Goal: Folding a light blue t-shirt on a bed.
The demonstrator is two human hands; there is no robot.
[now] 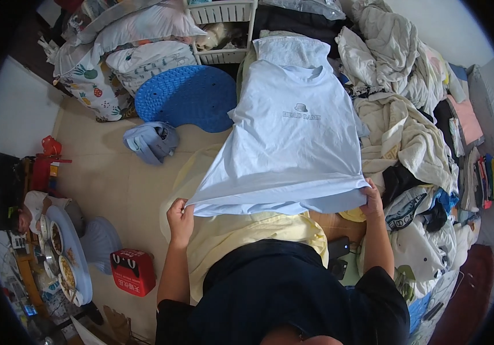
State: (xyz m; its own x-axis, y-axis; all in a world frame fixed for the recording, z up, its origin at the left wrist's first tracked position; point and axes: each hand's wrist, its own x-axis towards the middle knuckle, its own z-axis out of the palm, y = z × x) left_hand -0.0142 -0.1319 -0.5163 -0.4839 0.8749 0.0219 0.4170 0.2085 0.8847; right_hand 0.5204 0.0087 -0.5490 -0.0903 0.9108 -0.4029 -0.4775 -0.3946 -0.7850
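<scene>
The pale shirt (pixel 296 149) is spread print side up between the two hands, collar at the far end. The fingers of the left hand (pixel 180 221) pinch one bottom corner and those of the right hand (pixel 373 198) grip the other, with yellow cloth (pixel 241 238) nearer the body and heaped clothes (pixel 405 135) to the right.

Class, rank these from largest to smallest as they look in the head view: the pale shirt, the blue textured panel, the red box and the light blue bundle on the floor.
1. Pale shirt
2. Blue textured panel
3. Light blue bundle and red box: too alike to rank
</scene>
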